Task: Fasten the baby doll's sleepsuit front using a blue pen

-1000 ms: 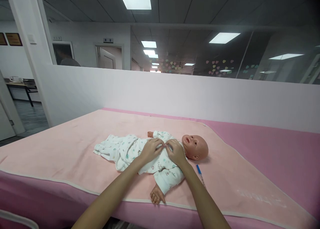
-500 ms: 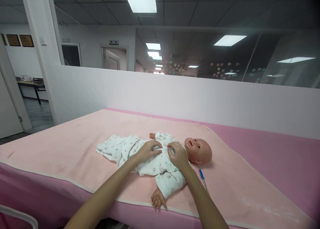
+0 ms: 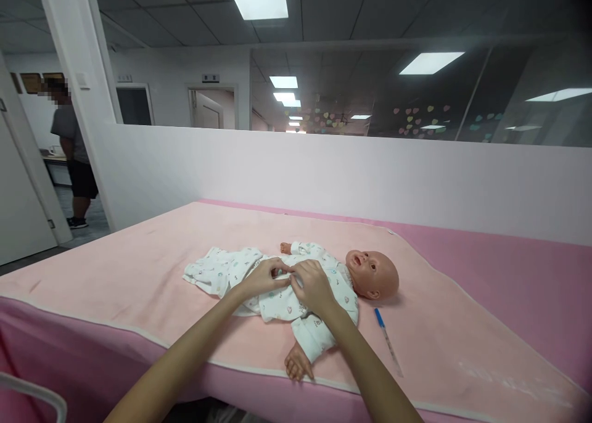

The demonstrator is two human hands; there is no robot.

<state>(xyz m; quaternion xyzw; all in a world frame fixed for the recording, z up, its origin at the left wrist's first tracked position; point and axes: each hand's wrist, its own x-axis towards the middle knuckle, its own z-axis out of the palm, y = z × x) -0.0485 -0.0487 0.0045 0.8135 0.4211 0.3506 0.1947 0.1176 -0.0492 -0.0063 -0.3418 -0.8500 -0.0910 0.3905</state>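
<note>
A baby doll [image 3: 372,274] lies on its back on a pale pink blanket [image 3: 139,269], head to the right, dressed in a white patterned romper [image 3: 222,272]. My left hand [image 3: 261,278] and my right hand [image 3: 312,286] meet over the doll's belly, fingers pinched on the front of the romper. The near arm of the doll [image 3: 305,349] sticks out toward me.
A blue pen [image 3: 387,341] lies on the blanket right of the doll. The blanket covers a pink bed against a white low wall [image 3: 324,176] with glass above. A person [image 3: 71,151] stands in the doorway at the far left.
Both hands have slid from the doll's chest down toward its belly. A person has come into view in the doorway at left.
</note>
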